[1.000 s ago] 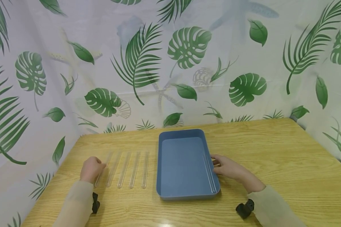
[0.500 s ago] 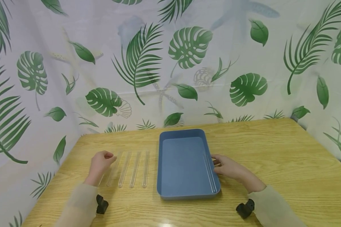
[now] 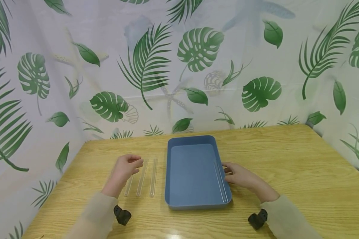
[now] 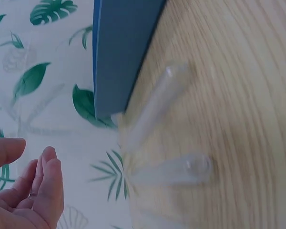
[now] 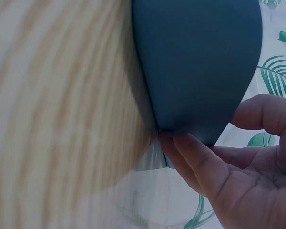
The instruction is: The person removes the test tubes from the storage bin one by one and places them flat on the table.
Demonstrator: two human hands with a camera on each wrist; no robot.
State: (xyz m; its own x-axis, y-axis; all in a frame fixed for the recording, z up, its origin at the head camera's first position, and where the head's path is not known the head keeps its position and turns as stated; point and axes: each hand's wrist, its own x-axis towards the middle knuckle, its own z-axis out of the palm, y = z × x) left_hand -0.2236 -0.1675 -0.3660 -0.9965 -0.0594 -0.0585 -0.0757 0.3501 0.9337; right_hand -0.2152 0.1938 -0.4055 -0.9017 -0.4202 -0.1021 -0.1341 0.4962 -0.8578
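My left hand (image 3: 126, 169) hovers over a row of clear test tubes (image 3: 153, 177) on the table, thumb and fingers apart. Nothing shows between them in the left wrist view, where the hand (image 4: 31, 191) appears beside the tubes (image 4: 176, 169). Hand and forearm cover the left end of the row. To the right stands a blue rectangular tray (image 3: 191, 176) with one test tube (image 3: 220, 182) lying along its right side. My right hand (image 3: 242, 176) rests its fingertips against the tray's outer right wall; in the right wrist view the thumb (image 5: 260, 112) is at the rim.
A wood-grain table (image 3: 272, 149) carries the tray and tubes. Behind it and at both sides hangs a white cloth (image 3: 161, 66) printed with green leaves. Each wrist wears a small black camera (image 3: 122, 215).
My left hand has moved right from the leftmost tube, across the row, its thumb and fingers spreading apart. The right hand, the tray and the tube in it stay put.
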